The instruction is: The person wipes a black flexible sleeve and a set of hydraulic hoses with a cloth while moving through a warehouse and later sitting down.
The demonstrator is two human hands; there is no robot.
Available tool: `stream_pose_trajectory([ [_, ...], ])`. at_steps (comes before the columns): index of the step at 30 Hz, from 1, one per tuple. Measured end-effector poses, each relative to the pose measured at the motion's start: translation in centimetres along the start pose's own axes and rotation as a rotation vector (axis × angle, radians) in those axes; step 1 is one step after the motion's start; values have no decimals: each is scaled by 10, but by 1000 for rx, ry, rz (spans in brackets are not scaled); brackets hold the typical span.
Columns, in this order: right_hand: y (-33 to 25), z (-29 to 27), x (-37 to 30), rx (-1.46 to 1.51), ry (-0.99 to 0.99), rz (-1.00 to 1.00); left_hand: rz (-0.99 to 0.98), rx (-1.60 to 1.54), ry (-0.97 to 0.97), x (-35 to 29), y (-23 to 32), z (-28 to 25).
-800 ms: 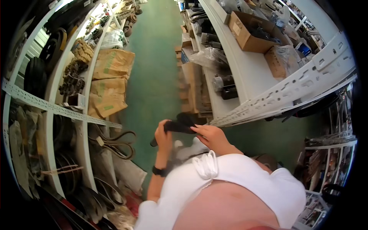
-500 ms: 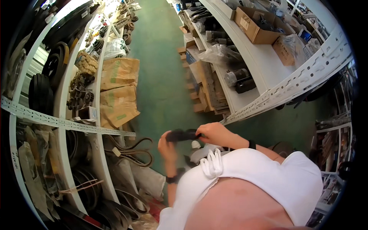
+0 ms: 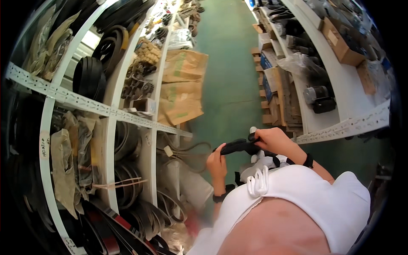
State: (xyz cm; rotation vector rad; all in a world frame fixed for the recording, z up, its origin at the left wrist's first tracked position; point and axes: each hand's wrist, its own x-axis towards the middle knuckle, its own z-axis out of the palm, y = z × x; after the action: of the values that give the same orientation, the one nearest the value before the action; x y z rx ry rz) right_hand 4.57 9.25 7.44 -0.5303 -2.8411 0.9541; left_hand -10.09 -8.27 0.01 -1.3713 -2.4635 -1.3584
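Observation:
A long black bundle [image 3: 239, 147], perhaps a folded belt or strap, stretches between my hands above the green floor. Its exact kind cannot be made out. My left hand [image 3: 217, 163] grips its left end, fingers closed and thumb up. My right hand [image 3: 274, 140] pinches the other end, where a loop of black material sticks up by the fingertips. Dark bands circle both wrists. White shoes and pale clothing show partly beneath the bundle.
Metal shelving [image 3: 112, 140] on the left holds belts [image 3: 127, 178], bagged parts [image 3: 63, 165] and pulleys. Brown paper sacks [image 3: 182, 95] hang by the aisle. On the right, a shelf [image 3: 316, 53] carries motors [image 3: 315, 94] and an open carton [image 3: 343, 40]; wooden pallets [image 3: 272, 102] lie beneath.
My view has turned left, so the shelves sit further right in the picture. The black bundle now looks longer, and its right end is raised slightly. Both hands keep hold of it.

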Motion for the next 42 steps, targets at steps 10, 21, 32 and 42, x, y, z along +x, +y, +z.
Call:
stream_pose_trajectory([
  [10, 10, -13, 80, 47, -114, -143, -287, 125, 114, 30, -19, 7],
  [21, 32, -71, 143, 254, 176, -237, 11, 136, 223, 190, -32, 59],
  [32, 69, -84, 194, 164, 428, -5, 39, -123, -577, 296, -41, 123],
  [42, 65, -89, 239, 66, 573, 497, 317, -613, -664, 404, -54, 159],
])
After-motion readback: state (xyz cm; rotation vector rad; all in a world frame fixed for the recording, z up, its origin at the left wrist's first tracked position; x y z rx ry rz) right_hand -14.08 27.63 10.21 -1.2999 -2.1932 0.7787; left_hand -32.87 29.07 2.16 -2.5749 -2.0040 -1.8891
